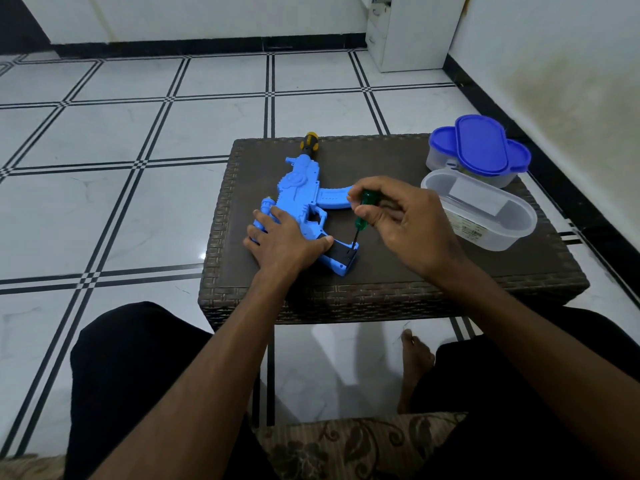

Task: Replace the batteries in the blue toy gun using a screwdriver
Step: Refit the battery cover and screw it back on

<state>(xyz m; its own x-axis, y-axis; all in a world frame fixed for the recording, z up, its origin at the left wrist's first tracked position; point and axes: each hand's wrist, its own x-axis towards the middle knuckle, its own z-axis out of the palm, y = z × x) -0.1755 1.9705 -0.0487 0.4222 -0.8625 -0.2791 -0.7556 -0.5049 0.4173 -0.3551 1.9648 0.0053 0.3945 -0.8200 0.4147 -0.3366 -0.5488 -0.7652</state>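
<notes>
While the left hand presses flat on the blue toy gun on the desk, the right hand pinches the green screwdriver upright, its tip on the black battery cover, so the task looks early, with the cover on and no batteries swapped.

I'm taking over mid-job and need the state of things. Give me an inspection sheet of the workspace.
Surface: dark woven table, low, on tiled floor.
Job's things: blue toy gun lying flat; green screwdriver upright, tip at the black battery cover on the grip.
Clutter: open clear container; lidded blue-top containers; yellow-black tool handle beyond the gun.
Grippers: left hand presses the gun down; right hand pinches the screwdriver.
Cables: nothing seen.
Surroundings: white walls, white cabinet.
</notes>
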